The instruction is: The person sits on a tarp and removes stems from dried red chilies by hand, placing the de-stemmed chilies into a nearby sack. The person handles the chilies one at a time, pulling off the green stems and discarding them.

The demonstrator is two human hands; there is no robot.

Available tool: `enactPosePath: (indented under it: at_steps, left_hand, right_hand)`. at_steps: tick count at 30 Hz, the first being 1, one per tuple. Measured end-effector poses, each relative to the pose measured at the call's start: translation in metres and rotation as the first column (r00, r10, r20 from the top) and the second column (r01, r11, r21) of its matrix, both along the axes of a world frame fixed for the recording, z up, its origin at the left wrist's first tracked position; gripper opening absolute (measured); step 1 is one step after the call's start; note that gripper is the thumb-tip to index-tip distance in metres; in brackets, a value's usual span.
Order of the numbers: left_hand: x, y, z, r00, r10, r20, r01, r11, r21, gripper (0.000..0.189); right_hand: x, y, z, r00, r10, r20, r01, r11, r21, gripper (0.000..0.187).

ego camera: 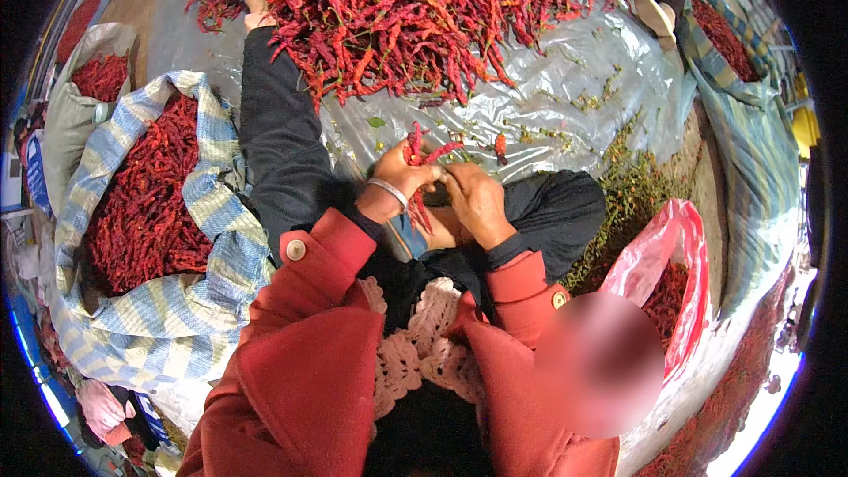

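Several red chili peppers [419, 209] stick out above and below my left hand [395, 175], which is closed around them. A silver-coloured bangle [391, 191] sits on that wrist. My right hand [474, 195] meets the left at the thumbs, its fingers bent and turned inward; whether it pinches a stem or a pepper is hidden. Both hands are above my lap, between my dark-trousered legs. Beyond them a large heap of red chili peppers [411, 20] spreads over clear plastic sheeting [563, 89]. One loose chili [501, 148] lies on the sheeting just past my right hand.
On my left stands a blue-and-white striped woven sack [218, 212] of chilies, a pale sack [69, 119] behind it. To my right are a pile of green stems [616, 212], a pink plastic bag [623, 271] with chilies and a tall striped sack [755, 165]. Another person's shoe [654, 16] shows far right.
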State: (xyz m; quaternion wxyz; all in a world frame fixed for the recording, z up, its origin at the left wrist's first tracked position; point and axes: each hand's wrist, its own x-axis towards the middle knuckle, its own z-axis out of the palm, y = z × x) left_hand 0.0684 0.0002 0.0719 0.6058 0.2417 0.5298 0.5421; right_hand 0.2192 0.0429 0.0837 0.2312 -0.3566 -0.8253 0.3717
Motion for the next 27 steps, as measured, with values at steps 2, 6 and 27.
enactPosePath:
  at_steps: [2, 6, 27]
  left_hand:
    - [-0.004, -0.002, -0.005, 0.999, 0.017, -0.044, -0.021, 0.996, -0.092, 0.028]
    - [-0.044, -0.01, -0.033, 0.972, 0.092, 0.216, -0.081, 0.995, -0.058, 0.027]
    - [-0.276, -0.231, 0.173, -0.061, -0.336, -0.94, -0.442, 0.854, -0.276, 0.078]
  right_hand:
    - [0.002, -0.004, 0.004, 0.992, 0.103, -0.071, -0.107, 0.993, -0.058, 0.013]
    - [0.008, -0.008, 0.041, 0.749, 0.547, -0.373, -0.662, 0.613, -0.431, 0.017]
    - [0.038, 0.094, -0.044, 0.963, -0.259, -0.074, 0.124, 0.669, -0.733, 0.01]
